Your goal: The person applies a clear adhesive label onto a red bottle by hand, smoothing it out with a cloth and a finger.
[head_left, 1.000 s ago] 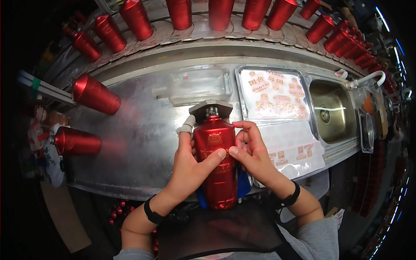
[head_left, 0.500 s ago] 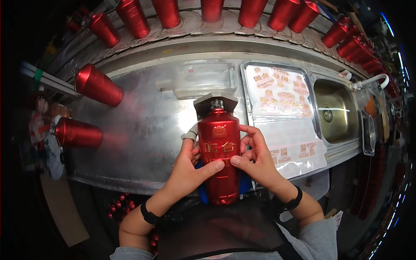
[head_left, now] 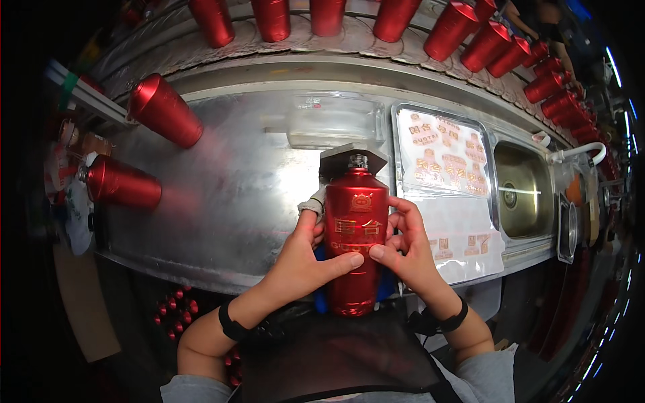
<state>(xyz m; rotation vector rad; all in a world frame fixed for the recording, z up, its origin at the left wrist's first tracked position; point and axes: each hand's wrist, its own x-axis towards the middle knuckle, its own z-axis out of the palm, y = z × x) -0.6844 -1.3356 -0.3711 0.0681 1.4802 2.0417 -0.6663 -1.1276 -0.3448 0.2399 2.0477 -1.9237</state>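
Observation:
A glossy red bottle [head_left: 357, 218] with gold lettering and a gold emblem lies tilted in front of me, its clear glass neck pointing away. My left hand [head_left: 306, 258] grips its left side, with a pale wrap on one finger. My right hand [head_left: 411, 252] holds the right side. Both thumbs press on the front around the lower gold print, and the other fingers curl behind, partly hidden. Behind the neck is a dark angular block [head_left: 334, 163]. Some blue material [head_left: 386, 285] shows beneath the bottle.
Sheets of gold-and-red decals [head_left: 443, 151] lie in a metal tray beside a sink [head_left: 516, 191] with a white faucet [head_left: 584, 152]. A clear shallow container [head_left: 336, 121] sits beyond the block. Two red bottles [head_left: 164, 111] lie at left. Several more stand along the conveyor [head_left: 302, 50].
The view has shifted a little, so the worktop appears further right. Both hands keep the same hold on the bottle. Bottles along the conveyor stand in different places.

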